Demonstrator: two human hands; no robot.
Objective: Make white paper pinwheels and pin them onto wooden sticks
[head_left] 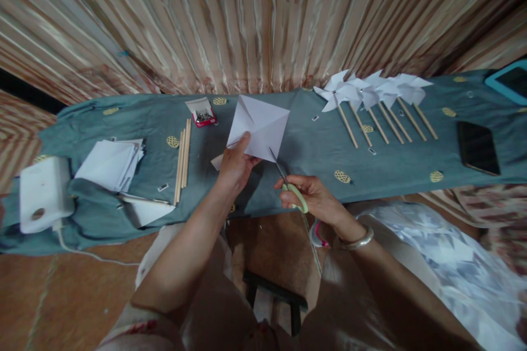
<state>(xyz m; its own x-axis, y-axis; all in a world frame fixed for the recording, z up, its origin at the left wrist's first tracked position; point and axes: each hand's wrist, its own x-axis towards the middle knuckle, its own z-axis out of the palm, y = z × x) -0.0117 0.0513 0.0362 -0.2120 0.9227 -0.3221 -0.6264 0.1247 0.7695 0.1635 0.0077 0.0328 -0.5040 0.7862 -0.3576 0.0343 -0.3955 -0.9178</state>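
Note:
My left hand (pixel 236 162) grips a white square sheet of paper (pixel 263 123) by its lower left edge, thumb on top. Creases run across the sheet, and a slit shows near its upper left part. My right hand (pixel 302 193) is closed round the green handles of a pair of scissors (pixel 295 196). The blades point up and left, and their tips lie at the sheet's lower right corner. Under my left hand a light brown flat piece (pixel 216 162) shows in part; I cannot tell what it is.
Finished paper pinwheels (pixel 362 93) on sticks lie at the right, by a black phone (pixel 477 148) and a blue-framed device (pixel 510 81). Leftward are a red box of pins (pixel 203 114), wooden sticks (pixel 182 164), stacked paper (pixel 109 164) and a white corded box (pixel 44 192) on the green cloth.

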